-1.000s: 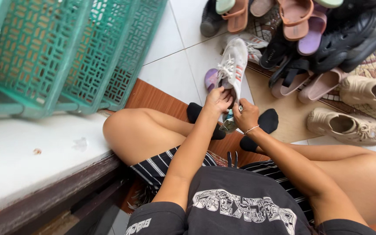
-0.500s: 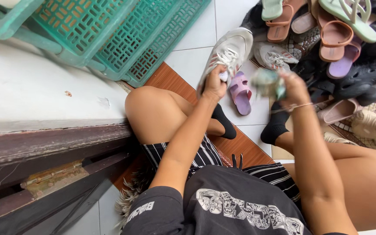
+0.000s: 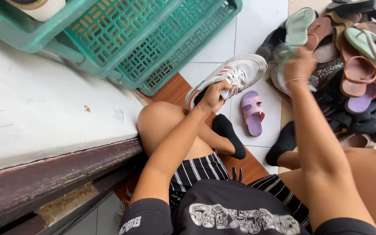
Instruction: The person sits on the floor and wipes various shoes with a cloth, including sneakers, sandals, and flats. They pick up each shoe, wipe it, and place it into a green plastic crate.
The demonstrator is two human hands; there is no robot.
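Midway through emptying a sneaker, by the look of it. Left hand clenched on its laces and tongue, holding the white sneaker off the floor at about 12 o'clock from the raised knee, toe pointing toward 2 o'clock. Right hand closed around a wad of paper, pale and crumpled, stretched out at 1 o'clock over the pile of sandals. Purple sandal lying alone on the floor tiles between the two arms; green baskets at 11 o'clock, beside the sneaker's heel.

Next move probably calls for letting go of the wad somewhere clear of the pile, then for bringing a free hand back to the sneaker's opening.

Compared with half a second ago: wad carried from just beside the sneaker out to the pile, arm now fully extended; sneaker tipped flatter, same grip. A second ago, both hands together at the sneaker's mouth.
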